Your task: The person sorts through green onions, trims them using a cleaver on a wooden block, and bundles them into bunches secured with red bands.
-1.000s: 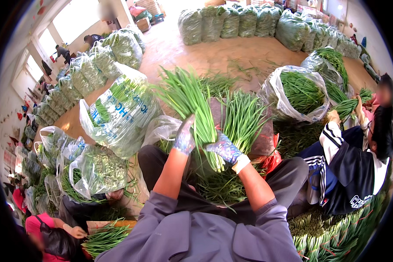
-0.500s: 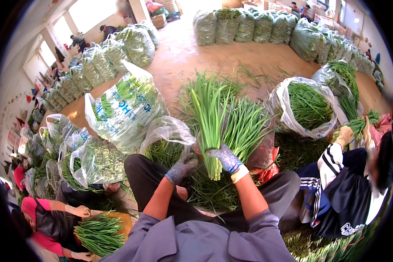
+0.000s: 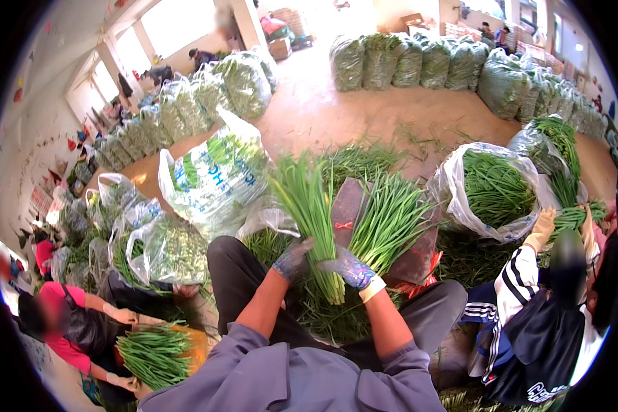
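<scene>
A loose bunch of garlic chives (image 3: 310, 213) leans to the left in front of me, its pale stem ends pointing down. My right hand (image 3: 350, 266), in a patterned glove, is closed round the lower stems. On the other side, my left hand (image 3: 292, 258), also gloved and a little blurred, presses its fingers against the bunch's left edge. A second pile of garlic chives (image 3: 391, 223) lies just to the right on a dark board (image 3: 350, 206), where a small red tie (image 3: 343, 225) shows. Loose leaves (image 3: 329, 312) lie beneath my hands.
A full printed plastic bag (image 3: 216, 175) and smaller bags (image 3: 168, 247) stand left. An open bag of chives (image 3: 496, 189) stands right, beside a co-worker (image 3: 529, 302). Another co-worker (image 3: 75, 316) handles chives at lower left. Red strips (image 3: 426, 275) lie by my right knee. Filled bags (image 3: 398, 62) line the back.
The bunch has tipped to the left and its tops are blurred by motion. My left hand, apart from it before, has come up against the stems. The whole view has shifted slightly.
</scene>
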